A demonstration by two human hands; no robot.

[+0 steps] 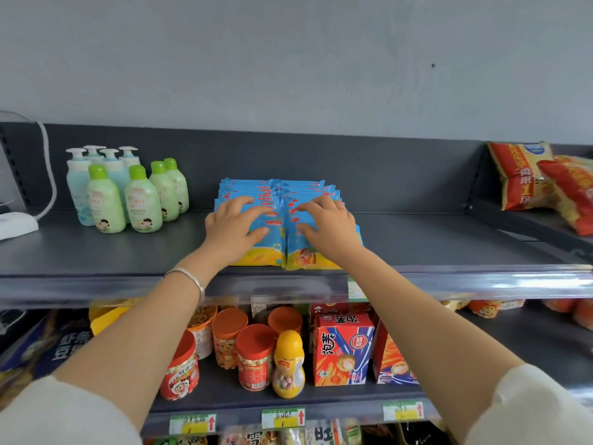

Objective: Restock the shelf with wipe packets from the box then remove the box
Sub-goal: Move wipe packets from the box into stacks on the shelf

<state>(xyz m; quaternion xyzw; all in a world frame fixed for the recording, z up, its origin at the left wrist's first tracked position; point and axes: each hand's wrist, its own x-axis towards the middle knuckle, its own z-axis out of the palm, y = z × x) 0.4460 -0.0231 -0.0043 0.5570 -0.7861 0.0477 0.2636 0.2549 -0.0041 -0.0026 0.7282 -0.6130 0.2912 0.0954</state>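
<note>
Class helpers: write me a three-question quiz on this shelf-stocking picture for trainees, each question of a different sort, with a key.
1. True or false: the left hand and the right hand both touch the packets.
2. Multiple choice: on which side of the packets do the bottles stand? A. to their left B. to their right C. on top of them
3. Fill in: the packets stand on the shelf in ___ rows, side by side.

Key: 1 true; 2 A; 3 two.
</note>
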